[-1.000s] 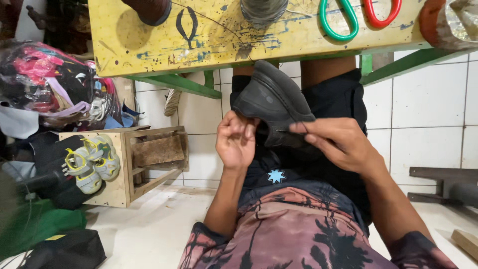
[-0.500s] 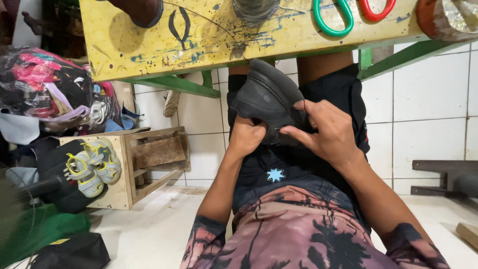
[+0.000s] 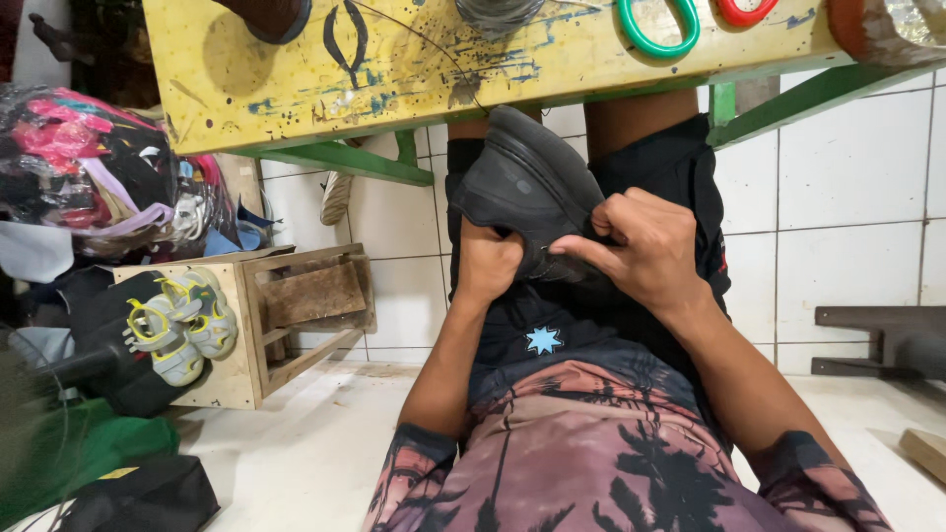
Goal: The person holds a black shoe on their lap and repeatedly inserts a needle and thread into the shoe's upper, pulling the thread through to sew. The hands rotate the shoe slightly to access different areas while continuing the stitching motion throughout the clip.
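Black shoe (image 3: 527,187) on lap, long axis slanting far-left; left hand (image 3: 488,266) clenched beneath, right hand (image 3: 645,246) pinching near edge (grip probably firm).

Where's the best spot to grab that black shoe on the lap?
Probably the heel end of the black shoe, from below, near the lap. Its sole faces up and tilts away toward the yellow table, and both hands, left and right, grip there.

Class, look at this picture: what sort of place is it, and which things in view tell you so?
Probably a small shoe-repair workshop: both hands grip a black shoe under a paint-spattered yellow workbench, and small sandals sit on a wooden crate.
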